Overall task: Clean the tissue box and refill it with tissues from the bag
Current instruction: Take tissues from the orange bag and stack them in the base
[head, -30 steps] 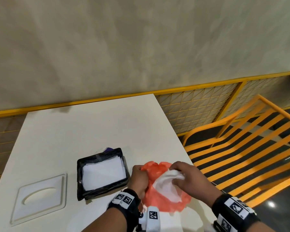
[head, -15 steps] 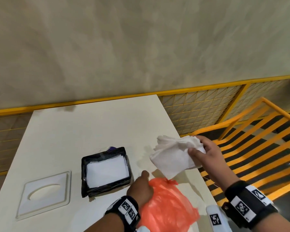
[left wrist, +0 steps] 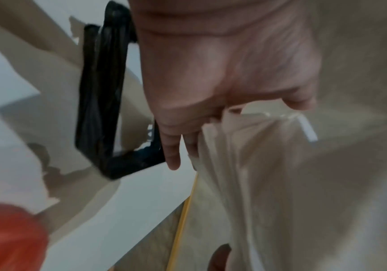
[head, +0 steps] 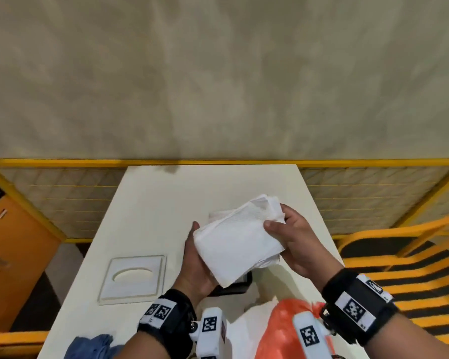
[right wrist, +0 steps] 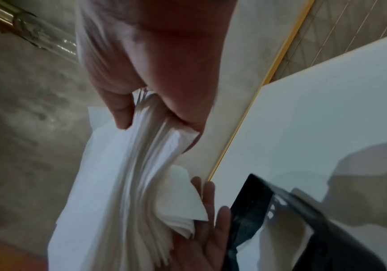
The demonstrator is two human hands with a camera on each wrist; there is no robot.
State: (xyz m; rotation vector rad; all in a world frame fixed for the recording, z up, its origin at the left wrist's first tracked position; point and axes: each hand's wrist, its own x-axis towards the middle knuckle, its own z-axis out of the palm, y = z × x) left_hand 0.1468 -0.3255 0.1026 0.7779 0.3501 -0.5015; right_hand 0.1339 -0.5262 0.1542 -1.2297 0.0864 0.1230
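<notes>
A thick stack of white tissues (head: pixel 239 239) (right wrist: pixel 123 183) is held in the air between both hands, over the table. My right hand (head: pixel 293 239) (right wrist: pixel 155 73) pinches its right edge, thumb on top and fingers beneath. The left hand (head: pixel 196 257) (left wrist: pixel 211 91) supports the stack's left side with a flat palm and straight fingers. Under the stack stands the black-lined tissue box (head: pixel 235 287) (left wrist: pixel 102 91) (right wrist: pixel 257 210), mostly hidden in the head view. The orange plastic bag (head: pixel 280 330) (left wrist: pixel 6 236) lies near the table's front edge, below my right wrist.
The white box lid (head: pixel 132 288) with an oval slot lies flat on the white table (head: pixel 166 203), left of the box. A blue cloth (head: pixel 91 344) sits at the front left edge. An orange slatted chair (head: pixel 412 268) is on the right, an orange cabinet (head: pixel 16 255) on the left.
My right hand pulled the tissue stack out of the orange bag and raised it. The left hand let go of the bag and came up against the stack over the box.
</notes>
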